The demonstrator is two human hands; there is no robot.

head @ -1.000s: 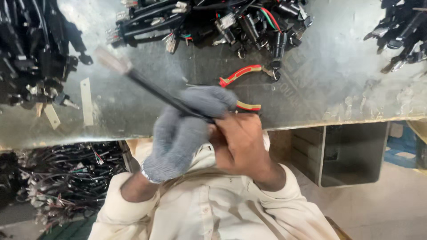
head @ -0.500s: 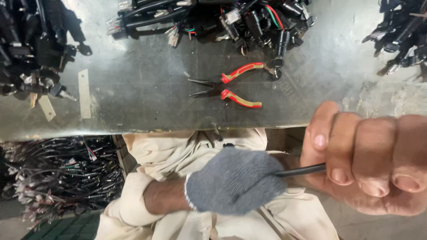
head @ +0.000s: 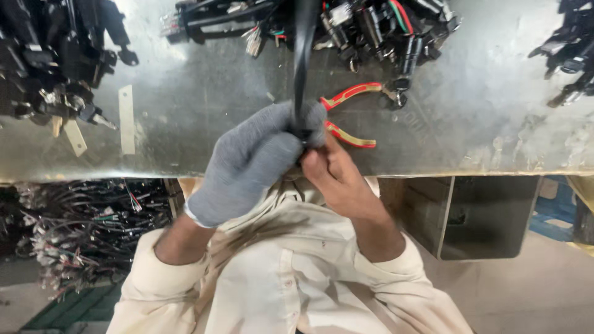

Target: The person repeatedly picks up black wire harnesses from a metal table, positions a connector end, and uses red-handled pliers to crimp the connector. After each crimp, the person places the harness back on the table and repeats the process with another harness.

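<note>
Both hands now meet at the centre of the view, directly over the near edge of the bench (head: 470,117), whereas half a second earlier they were spread apart below that edge with the bare hand pulled far to the right and close to the camera. The left hand (head: 257,158), in a grey knit glove, is wrapped around the lower end of the black sleeved cable (head: 303,55); its grip is pressed together on the cable. The right hand (head: 337,176), bare, sits just beside and below the glove, its fingertips pinching the same cable end where it leaves the glove. The cable now stands nearly upright, rising from the two hands toward the far side of the bench, whereas earlier it lay roughly level between them. This change indicates that a pulling or stretching stroke has ended and that the work has returned to fine handling at the cable end; the exact contact point is hidden by the glove. Red-handled pliers (head: 346,114) lie flat on the bench just beyond the hands, partly covered by them and touched by neither. A pile of black connector harnesses (head: 371,25) lies on the bench farther beyond the pliers, and a second pile of harnesses (head: 55,55) lies well to the left of the pliers.
</note>
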